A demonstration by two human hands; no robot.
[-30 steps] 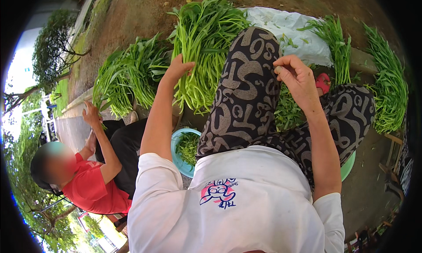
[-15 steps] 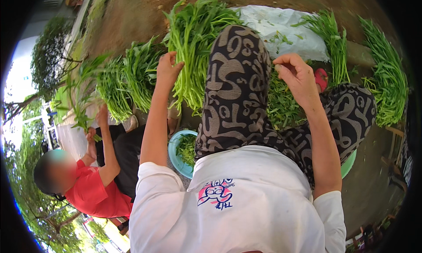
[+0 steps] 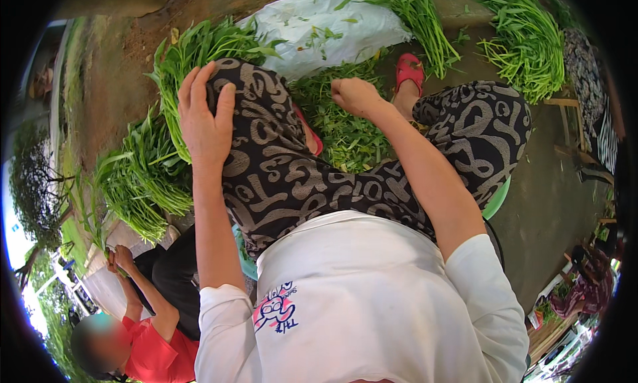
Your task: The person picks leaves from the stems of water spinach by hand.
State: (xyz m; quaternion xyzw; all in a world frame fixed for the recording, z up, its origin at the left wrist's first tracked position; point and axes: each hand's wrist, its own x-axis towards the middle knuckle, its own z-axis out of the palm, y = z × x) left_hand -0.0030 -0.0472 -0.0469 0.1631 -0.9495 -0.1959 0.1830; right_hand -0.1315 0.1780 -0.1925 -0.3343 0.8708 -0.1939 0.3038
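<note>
My left hand rests on my left knee, over the patterned trousers. Its fingers lie stretched out with the thumb apart, and it holds nothing. Just beyond it lies a bunch of long-stemmed leafy greens. My right hand hovers between my knees with the fingers curled in. Whatever it may hold is hidden. Below it, a heap of loose green leaves covers the ground between my feet.
A white plastic sheet with scattered leaves lies ahead. More greens stand at left, far middle and right. A red shoe shows on my right foot. A person in a red shirt at left holds stalks.
The view has swung to the right. My left hand has come down onto my left knee. My right hand has moved inward over the leaf heap, its fingers now curled.
</note>
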